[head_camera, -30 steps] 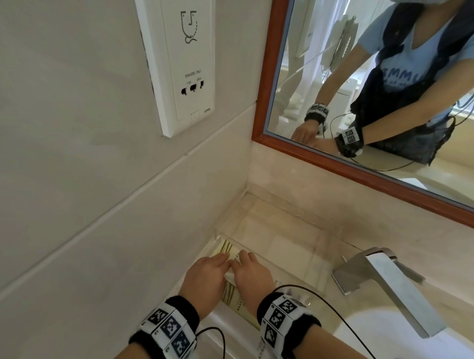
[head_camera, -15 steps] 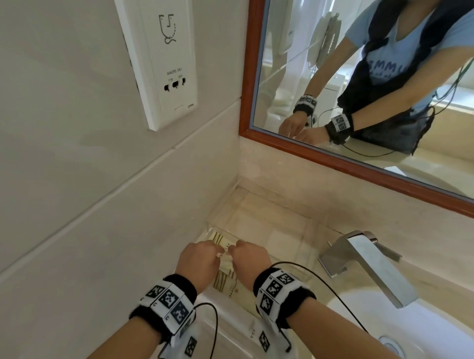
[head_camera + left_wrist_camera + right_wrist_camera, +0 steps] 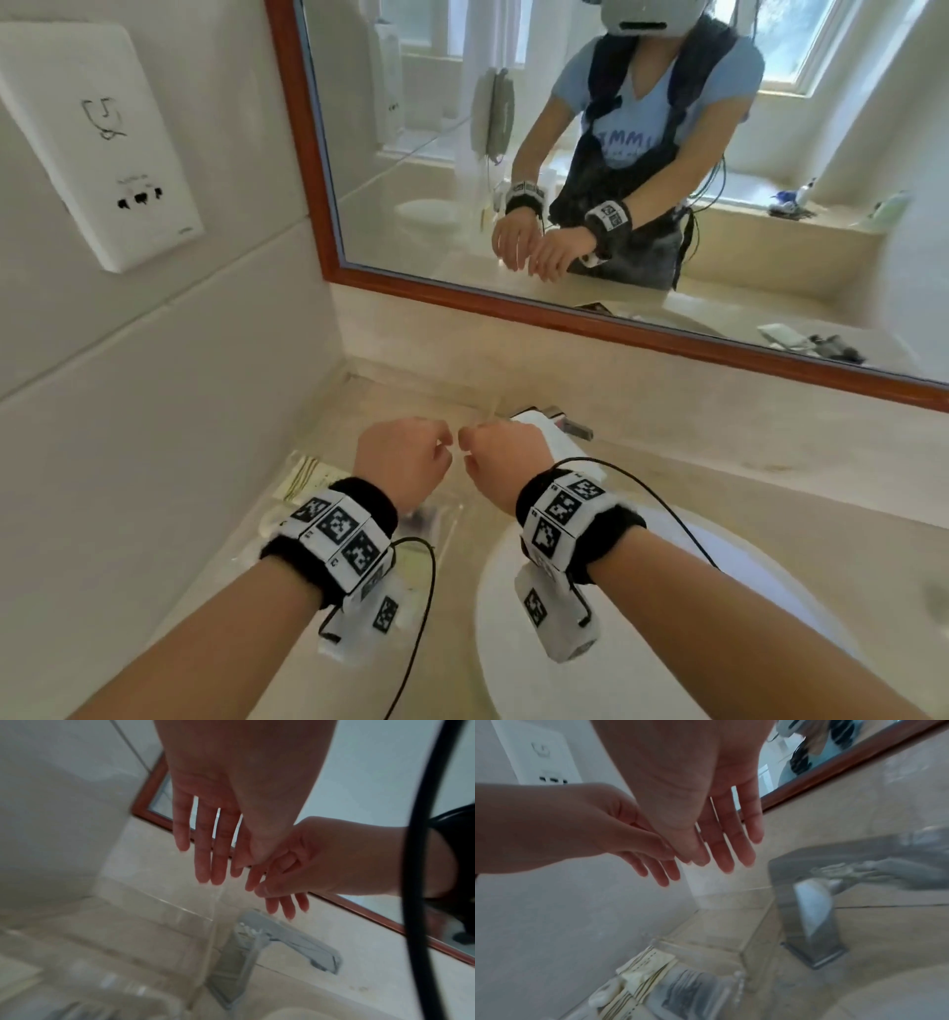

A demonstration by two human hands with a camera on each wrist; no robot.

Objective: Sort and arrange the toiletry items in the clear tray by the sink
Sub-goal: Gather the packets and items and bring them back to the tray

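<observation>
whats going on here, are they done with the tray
A person stands at a bathroom counter, sorting toiletries in a clear tray beside the faucet. Right now both hands are raised above the tray, close together, and hold nothing: the left hand and the right hand have straight, relaxed fingers. Flat cream sachets and a grey packet lie in the near end of the tray; the far end looks bare. Whether the sorting is finished cannot be told.

Clear plastic tray (image 3: 741, 955), brushed-metal faucet (image 3: 808, 902), wood-framed mirror (image 3: 513, 303).
</observation>
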